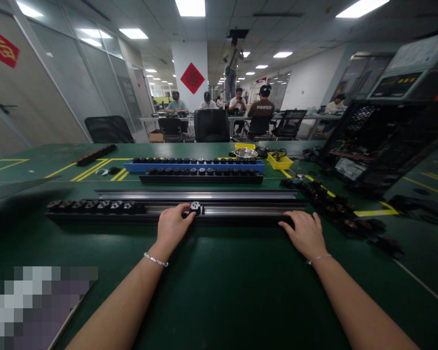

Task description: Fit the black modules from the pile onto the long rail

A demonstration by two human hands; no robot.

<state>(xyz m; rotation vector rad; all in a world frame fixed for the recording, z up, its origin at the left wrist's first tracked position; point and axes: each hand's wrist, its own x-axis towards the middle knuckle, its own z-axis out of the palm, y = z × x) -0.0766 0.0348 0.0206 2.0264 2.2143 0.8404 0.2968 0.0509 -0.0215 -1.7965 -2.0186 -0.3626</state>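
Note:
A long black rail (237,219) with a shiny metal channel lies across the table in front of me. Between the thumb and fingers of my left hand (172,224) is a small black block (195,207) with a silvery top, seated in the rail's channel near its middle. My right hand (306,233) grips the rail near its right end, with the thumb at the front side and fingers over the top. A row of similar black blocks (97,206) fills the left part of the rail. Just behind lies another metal channel strip (197,194).
Further back are a blue rail (193,167) and a black rail (200,179) with blocks. Loose black blocks (336,206) line the right side. A yellow tray (279,161), a metal bowl (246,153) and an opened machine case (372,141) stand behind. People sit at a far table.

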